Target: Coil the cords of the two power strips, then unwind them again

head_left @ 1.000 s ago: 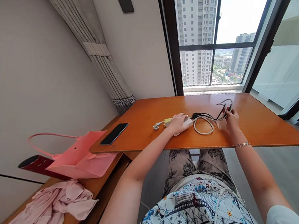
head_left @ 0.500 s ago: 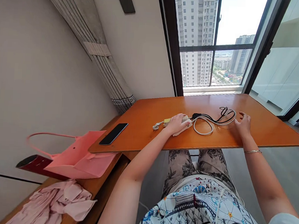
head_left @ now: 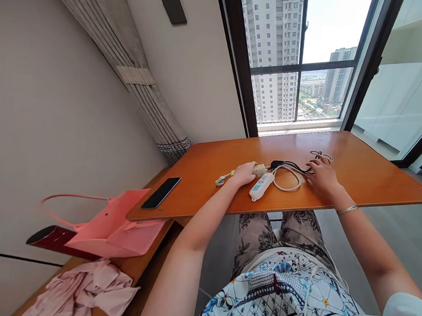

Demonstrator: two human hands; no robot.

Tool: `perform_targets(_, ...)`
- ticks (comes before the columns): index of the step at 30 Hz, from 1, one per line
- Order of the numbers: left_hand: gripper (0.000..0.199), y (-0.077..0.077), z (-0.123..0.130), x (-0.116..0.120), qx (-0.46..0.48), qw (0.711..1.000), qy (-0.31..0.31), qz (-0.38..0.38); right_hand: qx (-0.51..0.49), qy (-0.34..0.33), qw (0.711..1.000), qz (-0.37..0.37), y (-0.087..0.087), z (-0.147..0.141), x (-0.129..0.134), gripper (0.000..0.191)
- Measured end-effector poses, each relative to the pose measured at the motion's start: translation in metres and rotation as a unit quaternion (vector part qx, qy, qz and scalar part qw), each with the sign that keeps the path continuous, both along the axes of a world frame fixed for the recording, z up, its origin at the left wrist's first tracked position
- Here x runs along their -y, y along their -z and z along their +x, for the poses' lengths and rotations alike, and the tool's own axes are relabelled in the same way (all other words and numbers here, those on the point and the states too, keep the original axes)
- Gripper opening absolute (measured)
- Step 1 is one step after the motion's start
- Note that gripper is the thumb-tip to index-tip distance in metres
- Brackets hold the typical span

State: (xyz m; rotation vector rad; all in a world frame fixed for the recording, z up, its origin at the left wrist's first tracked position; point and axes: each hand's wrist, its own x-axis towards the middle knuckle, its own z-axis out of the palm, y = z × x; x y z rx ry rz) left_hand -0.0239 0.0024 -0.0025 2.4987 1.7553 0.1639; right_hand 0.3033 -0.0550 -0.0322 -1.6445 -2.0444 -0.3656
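Since half a second ago, the right hand [head_left: 323, 173] has come back leftward onto the cables, and the left hand [head_left: 244, 173] has slid off the white power strip [head_left: 261, 187], baring its face. The orange-brown table [head_left: 367, 174] spans the middle, below the window. Off its left side sits a pink bag [head_left: 121, 229], with crumpled pink cloth [head_left: 85, 286] nearer the person. The left hand is curled around a pale block [head_left: 259, 170] with a yellow part; the right lies over the cables, whether gripping them I cannot tell. A dark-screened phone [head_left: 161, 193] rests at the table's left. The strip lies just beside the left hand, its blue markings too small to read. A white cable [head_left: 286, 189] loops between the hands near a black plug [head_left: 277, 165]; a white plug [head_left: 221, 180] lies left of the left hand.
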Motion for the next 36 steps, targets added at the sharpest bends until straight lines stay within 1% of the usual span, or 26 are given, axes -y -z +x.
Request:
perform_targets(3,0.042,0.005,-0.003,-0.001,0.009,0.999,0.006,0.03,-0.001,0.034,0.999,-0.012,0.0,0.005,0.001,0.031)
perform_targets(5,0.04,0.008,-0.006,-0.002,0.032,0.998,0.006,0.048,-0.004,0.055,0.998,-0.02,-0.001,0.011,0.003,0.03)
perform_targets(8,0.04,0.007,-0.011,-0.003,0.083,0.994,-0.018,0.069,0.001,0.089,0.995,-0.044,0.001,0.02,0.007,0.032)
perform_targets(11,0.04,0.002,-0.014,-0.001,0.154,0.983,-0.036,0.097,0.005,0.119,0.989,-0.087,0.006,0.03,0.011,0.033)
perform_targets(13,0.041,-0.004,-0.014,0.001,0.206,0.971,-0.035,0.118,-0.007,0.122,0.987,-0.102,0.01,0.033,0.012,0.034)
perform_targets(16,0.042,-0.014,-0.011,0.005,0.298,0.944,-0.026,0.143,-0.065,0.114,0.989,-0.071,0.009,0.031,0.012,0.035)
perform_targets(18,0.043,-0.02,-0.005,0.01,0.361,0.92,-0.015,0.152,-0.119,0.098,0.988,-0.02,0.004,0.023,0.013,0.037)
perform_targets(20,0.045,-0.025,0.003,0.017,0.414,0.896,0.012,0.16,-0.17,0.058,0.983,0.038,-0.004,0.011,0.014,0.041)
perform_targets(22,0.049,-0.028,0.013,0.028,0.459,0.871,0.055,0.167,-0.21,0.006,0.974,0.082,-0.016,-0.003,0.014,0.051)
perform_targets(24,0.055,-0.029,0.023,0.042,0.502,0.844,0.096,0.162,-0.237,-0.033,0.966,0.102,-0.029,-0.015,0.014,0.063)
perform_targets(26,0.059,-0.028,0.031,0.056,0.545,0.817,0.114,0.15,-0.257,-0.053,0.961,0.092,-0.041,-0.023,0.013,0.068)
perform_targets(27,0.06,-0.027,0.034,0.061,0.566,0.803,0.117,0.147,-0.265,-0.062,0.96,0.069,-0.046,-0.025,0.013,0.065)
perform_targets(30,0.057,-0.023,0.035,0.07,0.615,0.769,0.101,0.145,-0.277,-0.103,0.954,-0.051,-0.056,-0.024,0.015,0.047)
perform_targets(32,0.051,-0.019,0.032,0.069,0.628,0.762,0.072,0.139,-0.283,-0.136,0.943,-0.112,-0.06,-0.021,0.02,0.038)
perform_targets(33,0.048,-0.017,0.031,0.068,0.63,0.764,0.055,0.129,-0.294,-0.147,0.937,-0.119,-0.063,-0.02,0.022,0.036)
perform_targets(34,0.045,-0.014,0.031,0.066,0.63,0.767,0.038,0.116,-0.312,-0.153,0.931,-0.111,-0.066,-0.019,0.025,0.036)
perform_targets(36,0.041,-0.009,0.033,0.063,0.625,0.777,0.019,0.076,-0.376,-0.155,0.912,-0.061,-0.075,-0.018,0.027,0.039)
